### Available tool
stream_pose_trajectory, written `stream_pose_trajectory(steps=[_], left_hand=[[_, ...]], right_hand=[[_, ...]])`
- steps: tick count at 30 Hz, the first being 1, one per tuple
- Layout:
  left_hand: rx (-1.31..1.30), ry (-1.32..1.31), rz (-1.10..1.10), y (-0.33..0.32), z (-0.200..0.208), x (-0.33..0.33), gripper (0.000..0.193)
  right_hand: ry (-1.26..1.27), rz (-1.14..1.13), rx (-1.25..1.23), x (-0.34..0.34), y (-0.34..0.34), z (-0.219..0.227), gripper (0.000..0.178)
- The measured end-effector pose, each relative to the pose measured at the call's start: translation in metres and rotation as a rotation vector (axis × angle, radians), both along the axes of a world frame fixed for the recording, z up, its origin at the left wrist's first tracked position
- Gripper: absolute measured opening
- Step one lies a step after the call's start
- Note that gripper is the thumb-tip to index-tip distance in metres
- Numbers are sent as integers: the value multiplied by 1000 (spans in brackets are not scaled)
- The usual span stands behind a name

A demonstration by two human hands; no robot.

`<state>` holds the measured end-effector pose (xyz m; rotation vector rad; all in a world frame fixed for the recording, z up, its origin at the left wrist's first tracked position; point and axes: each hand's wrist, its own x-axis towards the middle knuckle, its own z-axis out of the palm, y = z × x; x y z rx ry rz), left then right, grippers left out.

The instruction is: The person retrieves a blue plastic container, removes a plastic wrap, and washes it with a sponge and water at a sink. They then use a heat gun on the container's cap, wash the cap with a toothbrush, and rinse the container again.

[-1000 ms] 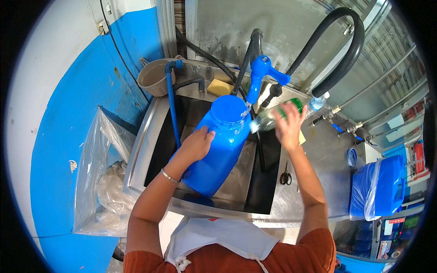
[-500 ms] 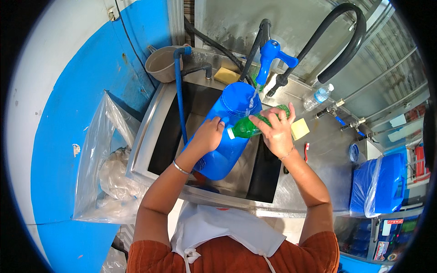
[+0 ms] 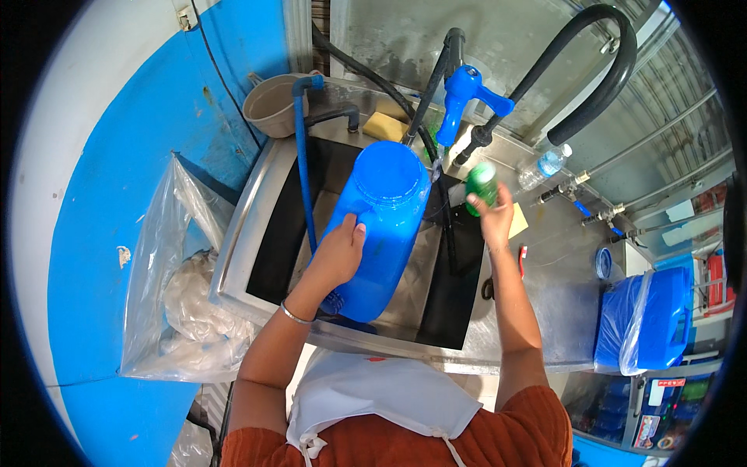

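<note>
Blue plastic jug leans in the steel sink, its lower left side partly covered by the left forearm; whether its round top is capped is hard to tell. Left hand is curled on the jug's handle, most fingers out of sight. Right hand pinches 1 green bottle near the sink's right side; blur obscures which end points up. Beneath the blue tap, thin water shows beside the jug's top.
</note>
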<state>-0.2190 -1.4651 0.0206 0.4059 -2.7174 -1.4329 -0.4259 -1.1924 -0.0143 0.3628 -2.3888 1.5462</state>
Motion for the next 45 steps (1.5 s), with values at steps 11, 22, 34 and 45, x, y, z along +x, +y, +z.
stream_pose_trajectory(steps=[11,22,34,45], left_hand=[[-39,9,17,19,9,-9,36],[-359,223,-72,34,-4,-34,32],[-406,173,58,88,9,-29,41],[-434,214,15,17,-5,-59,40]], right_hand=[[-89,-676,411,-147,58,-52,88],[111,188,-103,63,-12,8,57],[458,1140,604,95,-80,-19,51],[147,1011,669,79,-144,-25,57]])
